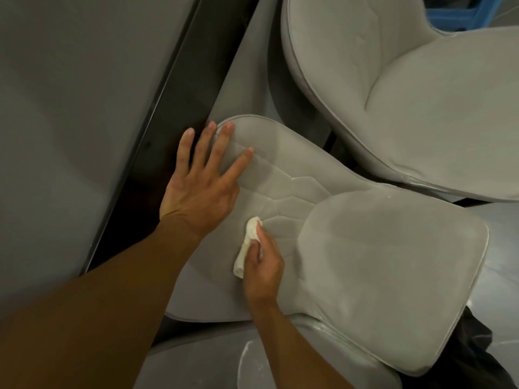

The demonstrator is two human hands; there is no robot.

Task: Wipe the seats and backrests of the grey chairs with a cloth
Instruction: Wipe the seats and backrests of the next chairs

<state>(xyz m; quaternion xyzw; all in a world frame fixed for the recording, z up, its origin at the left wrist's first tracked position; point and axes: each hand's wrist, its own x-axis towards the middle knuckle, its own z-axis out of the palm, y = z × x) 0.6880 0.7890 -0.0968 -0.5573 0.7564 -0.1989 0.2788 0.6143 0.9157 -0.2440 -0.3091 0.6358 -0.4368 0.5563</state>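
Observation:
A grey padded chair (379,262) fills the middle of the view, its quilted backrest (283,169) toward the upper left and its seat cushion toward the lower right. My left hand (202,178) lies flat with spread fingers on the backrest's top edge. My right hand (262,265) grips a rolled white cloth (248,242) and presses it against the lower part of the backrest. A second grey chair (421,94) stands behind at the upper right, untouched.
A grey table top (70,122) with a dark edge (168,130) runs along the left, close to the near chair's backrest. A blue object (460,15) shows at the top right behind the far chair. Pale floor shows at the bottom and right.

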